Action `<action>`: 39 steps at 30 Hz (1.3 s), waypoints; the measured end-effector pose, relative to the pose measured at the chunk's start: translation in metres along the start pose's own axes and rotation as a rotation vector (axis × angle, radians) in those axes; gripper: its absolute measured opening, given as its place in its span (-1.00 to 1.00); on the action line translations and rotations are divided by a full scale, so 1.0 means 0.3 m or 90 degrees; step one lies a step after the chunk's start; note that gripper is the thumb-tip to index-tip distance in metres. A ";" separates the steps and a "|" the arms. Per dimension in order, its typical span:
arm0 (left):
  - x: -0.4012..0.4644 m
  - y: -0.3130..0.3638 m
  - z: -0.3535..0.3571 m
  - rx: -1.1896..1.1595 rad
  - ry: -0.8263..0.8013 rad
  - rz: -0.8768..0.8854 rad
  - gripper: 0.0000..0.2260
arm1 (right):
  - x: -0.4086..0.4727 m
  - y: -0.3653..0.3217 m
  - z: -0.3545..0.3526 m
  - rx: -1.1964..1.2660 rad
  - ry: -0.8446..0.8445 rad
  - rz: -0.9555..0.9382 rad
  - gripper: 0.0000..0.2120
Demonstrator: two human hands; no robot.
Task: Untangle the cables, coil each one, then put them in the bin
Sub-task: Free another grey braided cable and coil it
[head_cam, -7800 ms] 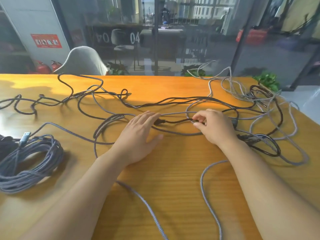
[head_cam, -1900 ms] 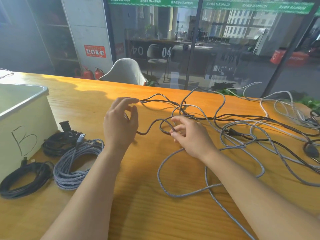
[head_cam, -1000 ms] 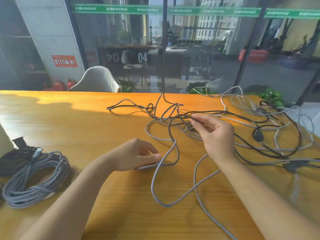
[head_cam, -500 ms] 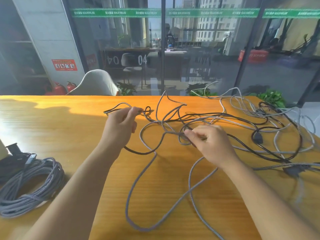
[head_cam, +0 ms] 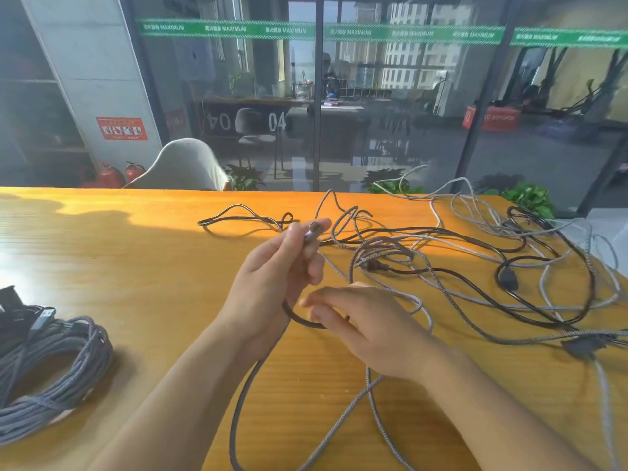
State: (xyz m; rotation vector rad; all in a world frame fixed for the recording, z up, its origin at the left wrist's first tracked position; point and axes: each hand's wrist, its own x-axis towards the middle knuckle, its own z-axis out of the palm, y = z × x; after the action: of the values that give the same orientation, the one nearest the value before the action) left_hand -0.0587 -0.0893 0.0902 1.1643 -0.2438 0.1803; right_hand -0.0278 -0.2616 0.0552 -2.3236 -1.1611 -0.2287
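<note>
No bin shows in our view, so we cannot say what one holds. At the left edge of the bench (head_cam: 102,253) lies a coiled grey cable (head_cam: 51,372), with a black bundle (head_cam: 10,317) just beyond it, partly cut off. Our left hand (head_cam: 272,277) is raised, its fingers (head_cam: 306,239) curled and pinching the plug end of a dark braided cable (head_cam: 244,396), which drops in a loop toward the near edge. Our right hand (head_cam: 367,328) hovers low just beside it, blurred; the fingers look loosely extended, and we cannot tell whether they hold anything. The tangled cables (head_cam: 475,266) sprawl across the right half up to the far edge. Bare wood lies between the coil and our arms
</note>
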 end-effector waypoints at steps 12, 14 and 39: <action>-0.010 0.003 -0.013 -0.155 -0.040 -0.210 -0.41 | -0.025 -0.009 -0.025 0.168 0.189 -0.043 -0.76; -0.011 -0.005 -0.011 -0.155 -0.056 -0.232 -0.37 | -0.028 -0.007 -0.026 0.165 0.214 -0.040 -0.74; -0.024 0.021 -0.012 -0.116 -0.086 -0.118 -0.49 | -0.023 0.009 0.037 0.228 0.054 0.053 -0.76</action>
State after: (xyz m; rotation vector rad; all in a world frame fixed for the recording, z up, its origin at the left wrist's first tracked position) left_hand -0.0670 -0.0836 0.0921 1.0122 -0.2636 -0.0822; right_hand -0.0308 -0.2618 0.0424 -2.0222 -0.9715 -0.0795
